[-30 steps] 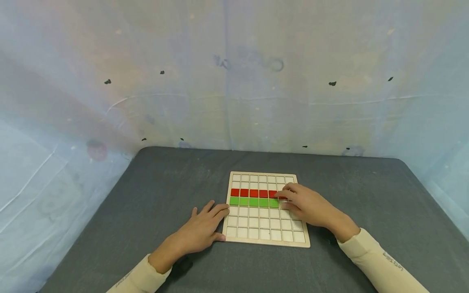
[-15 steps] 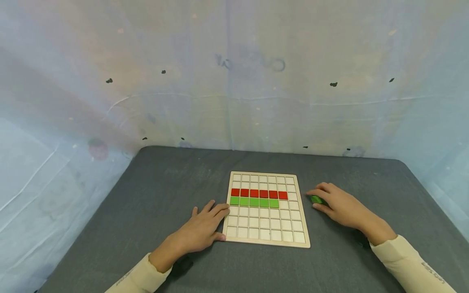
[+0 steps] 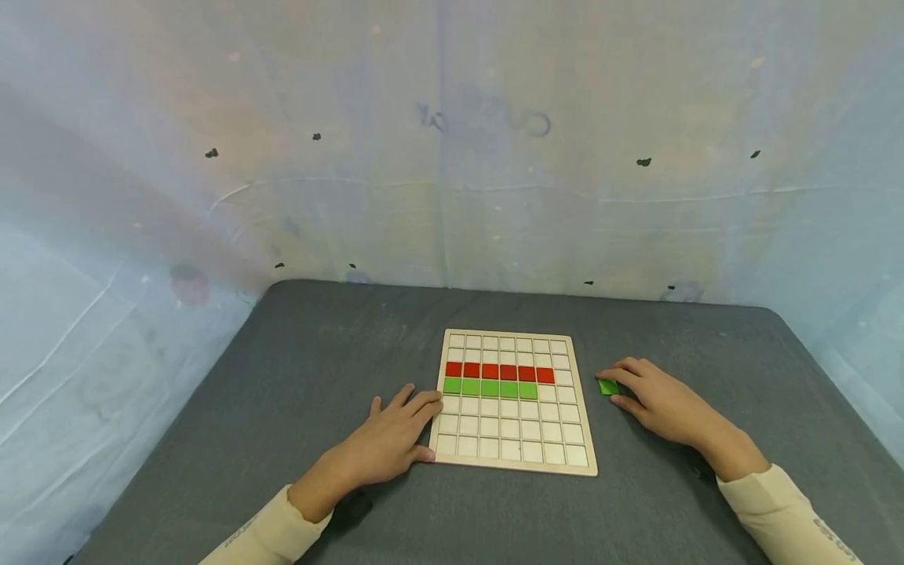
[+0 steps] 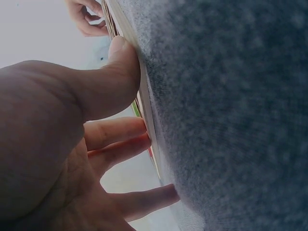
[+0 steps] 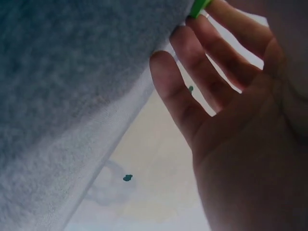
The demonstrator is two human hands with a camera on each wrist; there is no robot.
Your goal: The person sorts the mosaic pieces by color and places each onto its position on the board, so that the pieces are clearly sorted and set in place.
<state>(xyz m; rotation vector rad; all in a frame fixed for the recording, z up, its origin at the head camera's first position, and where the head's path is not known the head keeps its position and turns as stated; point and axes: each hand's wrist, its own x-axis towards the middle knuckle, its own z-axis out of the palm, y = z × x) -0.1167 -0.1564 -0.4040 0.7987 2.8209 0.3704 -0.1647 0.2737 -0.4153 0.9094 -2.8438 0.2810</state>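
On the grey bench: grid board part filled, one green tile waiting off to the right.

At the left, the left hand (image 3: 387, 444) lies flat with fingers spread, thumb and fingertips touching the board's (image 3: 514, 466) near-left edge; the red row (image 3: 499, 372) holds six tiles, the green row (image 3: 490, 388) five (its sixth cell is bare), and all other cells are bare. Beside the board's right edge, the right hand (image 3: 660, 404) pinches a loose green tile (image 3: 608, 386) lying on the bench. Compared with a second ago, that hand has left the red row and reached this tile.
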